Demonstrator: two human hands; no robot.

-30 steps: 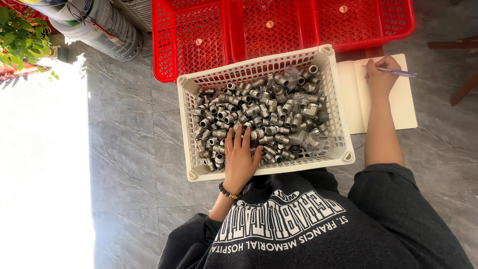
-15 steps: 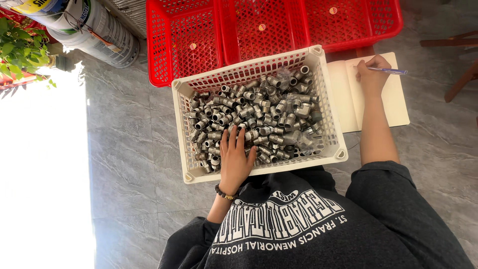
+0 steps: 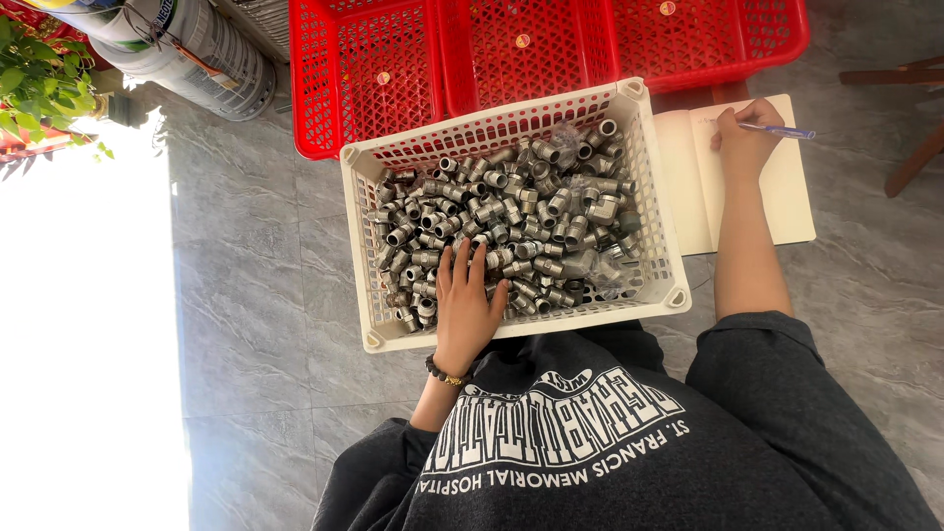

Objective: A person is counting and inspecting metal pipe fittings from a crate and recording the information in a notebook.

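Centre-left of frame: left hand [image 3: 466,305] lies flat, fingers spread, on grey metal fittings [image 3: 511,211] heaped in a white slatted crate [image 3: 649,177], as if steadying or sorting. Upper right: right hand [image 3: 744,138] pinches a blue pen [image 3: 777,130] over an open notebook [image 3: 792,197], poised for writing.

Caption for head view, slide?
Left hand rests on metal fittings in white crate; right hand holds pen over notebook.
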